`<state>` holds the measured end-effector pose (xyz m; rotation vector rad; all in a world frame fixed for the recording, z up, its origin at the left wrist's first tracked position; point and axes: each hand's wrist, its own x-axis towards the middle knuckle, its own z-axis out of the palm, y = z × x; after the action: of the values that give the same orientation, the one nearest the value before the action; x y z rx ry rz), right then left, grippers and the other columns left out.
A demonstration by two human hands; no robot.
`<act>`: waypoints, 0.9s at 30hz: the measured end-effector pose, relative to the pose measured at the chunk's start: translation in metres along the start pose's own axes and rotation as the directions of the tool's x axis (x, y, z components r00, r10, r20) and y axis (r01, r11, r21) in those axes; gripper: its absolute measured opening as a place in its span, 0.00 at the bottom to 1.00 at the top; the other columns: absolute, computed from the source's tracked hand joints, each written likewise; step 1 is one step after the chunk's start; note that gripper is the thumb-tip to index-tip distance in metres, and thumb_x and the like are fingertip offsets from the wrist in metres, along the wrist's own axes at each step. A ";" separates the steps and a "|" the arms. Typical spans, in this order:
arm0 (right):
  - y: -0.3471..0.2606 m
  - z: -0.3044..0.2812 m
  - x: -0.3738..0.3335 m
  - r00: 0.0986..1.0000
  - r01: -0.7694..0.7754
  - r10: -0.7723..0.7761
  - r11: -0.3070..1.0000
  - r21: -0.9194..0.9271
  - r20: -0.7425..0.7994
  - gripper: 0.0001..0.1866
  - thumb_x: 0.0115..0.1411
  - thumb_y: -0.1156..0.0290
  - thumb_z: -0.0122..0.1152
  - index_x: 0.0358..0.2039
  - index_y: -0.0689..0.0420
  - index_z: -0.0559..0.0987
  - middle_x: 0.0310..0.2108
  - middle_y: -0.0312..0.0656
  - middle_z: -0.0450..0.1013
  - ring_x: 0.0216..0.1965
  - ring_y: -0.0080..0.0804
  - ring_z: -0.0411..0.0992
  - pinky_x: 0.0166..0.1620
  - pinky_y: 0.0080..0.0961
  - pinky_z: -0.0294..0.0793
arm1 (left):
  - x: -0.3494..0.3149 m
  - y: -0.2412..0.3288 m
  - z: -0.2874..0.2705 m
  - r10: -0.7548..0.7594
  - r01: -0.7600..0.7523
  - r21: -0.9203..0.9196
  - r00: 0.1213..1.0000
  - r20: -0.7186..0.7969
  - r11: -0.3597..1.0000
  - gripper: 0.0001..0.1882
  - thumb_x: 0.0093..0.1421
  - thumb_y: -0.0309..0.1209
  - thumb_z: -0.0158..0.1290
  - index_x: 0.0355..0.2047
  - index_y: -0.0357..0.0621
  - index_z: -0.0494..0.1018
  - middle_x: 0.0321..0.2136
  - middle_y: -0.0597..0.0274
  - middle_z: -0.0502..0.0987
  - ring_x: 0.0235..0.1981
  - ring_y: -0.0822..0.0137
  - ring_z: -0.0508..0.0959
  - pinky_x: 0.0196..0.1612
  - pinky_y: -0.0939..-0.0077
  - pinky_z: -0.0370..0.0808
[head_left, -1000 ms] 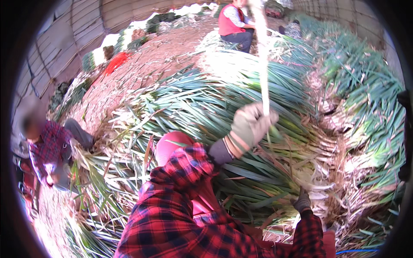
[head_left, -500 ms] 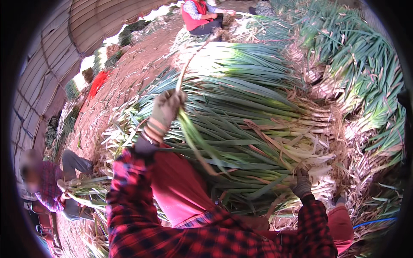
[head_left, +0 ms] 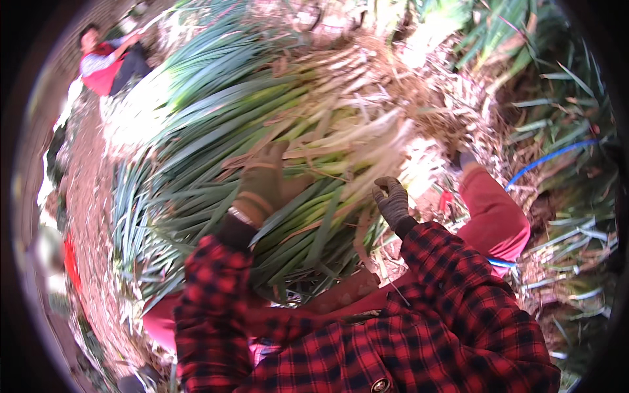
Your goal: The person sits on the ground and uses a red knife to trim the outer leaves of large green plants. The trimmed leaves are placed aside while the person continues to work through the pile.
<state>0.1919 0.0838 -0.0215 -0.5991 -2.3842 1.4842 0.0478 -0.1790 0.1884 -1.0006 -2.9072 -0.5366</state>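
Note:
Long green onions lie side by side in a broad pile before me, leaves to the left and pale root ends to the right. My left hand, in a dull green-brown glove, rests on the near part of the pile, its fingers stretched and thumb apart, gripping nothing. To its right, by the pale stems, my right hand in a dark striped glove has its fingers curled in. Whether anything is inside that curl is hidden. Dry brownish leaves hang close to its left side.
A person in a red vest sits at the far left beyond the pile. More green onions are heaped at far right, near a blue hose or cord. Bare brown soil runs along the left, with a red thing on it.
My left hand has let go of the single green onion it held up and come down onto the pile. My right hand has drawn off the stems toward me. The view has swung right.

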 end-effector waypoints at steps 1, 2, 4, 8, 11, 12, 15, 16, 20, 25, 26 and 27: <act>0.020 -0.005 0.001 0.985 -0.162 0.170 0.964 0.210 -0.020 0.13 0.56 0.65 0.65 0.38 0.61 0.79 0.33 0.42 0.77 0.34 0.32 0.75 0.41 0.31 0.75 | 0.018 0.016 0.022 -0.027 0.025 0.034 0.998 0.059 0.999 0.52 0.41 0.58 0.67 0.60 0.39 0.65 0.55 0.40 0.71 0.56 0.45 0.72 0.58 0.54 0.69; 0.034 -0.010 -0.005 0.953 -0.282 0.300 0.932 0.229 -0.047 0.11 0.58 0.65 0.65 0.34 0.61 0.80 0.25 0.38 0.76 0.28 0.24 0.72 0.36 0.25 0.74 | 0.031 0.024 0.038 -0.043 0.040 0.023 0.992 0.121 0.999 0.55 0.39 0.60 0.66 0.62 0.39 0.62 0.56 0.38 0.69 0.57 0.44 0.71 0.59 0.54 0.68; 0.064 -0.032 -0.014 0.790 -0.606 0.596 0.722 0.333 0.145 0.08 0.59 0.67 0.63 0.34 0.58 0.80 0.26 0.38 0.76 0.27 0.27 0.73 0.33 0.28 0.74 | 0.057 0.040 0.070 -0.073 0.075 0.001 0.967 0.242 0.997 0.62 0.36 0.62 0.66 0.66 0.39 0.56 0.58 0.35 0.66 0.60 0.42 0.68 0.61 0.54 0.66; 0.106 -0.031 -0.026 0.648 -0.707 0.551 0.178 0.685 0.525 0.08 0.64 0.61 0.57 0.31 0.50 0.75 0.24 0.33 0.69 0.24 0.26 0.69 0.27 0.27 0.71 | 0.081 0.026 0.113 -0.206 0.145 0.182 0.898 0.388 0.973 0.71 0.34 0.63 0.67 0.70 0.38 0.44 0.60 0.33 0.63 0.61 0.41 0.66 0.62 0.53 0.64; 0.145 -0.021 -0.021 0.712 -0.598 0.564 0.175 0.782 0.419 0.12 0.62 0.55 0.60 0.31 0.48 0.74 0.23 0.32 0.67 0.23 0.26 0.67 0.26 0.26 0.68 | 0.090 0.030 0.124 -0.201 0.119 0.195 0.853 0.482 0.973 0.72 0.33 0.68 0.64 0.67 0.28 0.50 0.64 0.36 0.59 0.65 0.44 0.62 0.66 0.56 0.59; 0.138 -0.002 -0.019 0.641 -0.635 0.693 0.238 0.735 0.329 0.13 0.62 0.54 0.61 0.31 0.48 0.74 0.22 0.32 0.67 0.22 0.26 0.67 0.26 0.26 0.68 | 0.086 0.030 0.126 -0.272 0.131 0.303 0.828 0.491 0.944 0.73 0.32 0.69 0.64 0.67 0.27 0.50 0.64 0.36 0.59 0.65 0.45 0.62 0.66 0.57 0.59; 0.142 0.020 -0.004 0.553 -0.742 0.833 0.487 0.460 0.011 0.16 0.61 0.52 0.60 0.31 0.53 0.78 0.18 0.33 0.66 0.16 0.28 0.64 0.24 0.26 0.66 | 0.089 0.020 0.128 -0.201 0.074 0.271 0.854 0.480 0.960 0.72 0.32 0.66 0.64 0.68 0.32 0.47 0.59 0.35 0.65 0.59 0.43 0.67 0.62 0.58 0.64; 0.145 0.029 -0.006 0.600 -0.737 0.793 0.598 0.315 -0.103 0.18 0.60 0.51 0.59 0.29 0.53 0.78 0.18 0.34 0.67 0.16 0.28 0.65 0.24 0.26 0.66 | 0.090 0.021 0.125 -0.192 0.030 0.324 0.856 0.480 0.946 0.72 0.31 0.65 0.65 0.68 0.32 0.49 0.59 0.35 0.65 0.60 0.43 0.67 0.62 0.58 0.64; 0.188 0.027 0.006 0.581 -0.670 0.790 0.601 0.435 -0.197 0.20 0.57 0.48 0.63 0.28 0.53 0.78 0.19 0.34 0.70 0.19 0.27 0.69 0.25 0.26 0.68 | 0.104 0.041 0.132 -0.234 0.107 0.271 0.837 0.494 0.957 0.71 0.31 0.65 0.66 0.68 0.34 0.49 0.61 0.34 0.61 0.60 0.42 0.66 0.63 0.58 0.63; 0.184 0.032 0.011 0.559 -0.687 0.826 0.511 0.516 -0.073 0.23 0.52 0.47 0.70 0.42 0.47 0.77 0.33 0.34 0.73 0.33 0.32 0.71 0.34 0.36 0.73 | 0.104 0.035 0.137 -0.329 0.266 0.200 0.838 0.436 0.943 0.70 0.30 0.65 0.68 0.68 0.39 0.53 0.63 0.38 0.59 0.63 0.42 0.63 0.65 0.53 0.60; 0.182 0.031 0.010 0.569 -0.696 0.821 0.509 0.507 -0.044 0.25 0.51 0.46 0.70 0.45 0.45 0.77 0.37 0.34 0.73 0.36 0.32 0.71 0.37 0.38 0.73 | 0.108 0.035 0.134 -0.341 0.285 0.191 0.841 0.420 0.939 0.69 0.29 0.65 0.68 0.68 0.41 0.53 0.64 0.41 0.58 0.64 0.44 0.62 0.65 0.50 0.60; 0.180 0.030 0.008 0.577 -0.705 0.817 0.507 0.495 -0.015 0.27 0.51 0.45 0.69 0.48 0.43 0.76 0.40 0.34 0.73 0.39 0.33 0.71 0.40 0.41 0.73 | 0.112 0.036 0.132 -0.352 0.303 0.182 0.844 0.405 0.935 0.69 0.29 0.65 0.68 0.68 0.44 0.54 0.65 0.44 0.57 0.65 0.45 0.62 0.64 0.48 0.60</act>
<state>0.2085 0.1343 -0.1965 -1.7658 -1.4851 2.0207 -0.0072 -0.0433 0.0895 -0.6755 -3.4920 -0.1601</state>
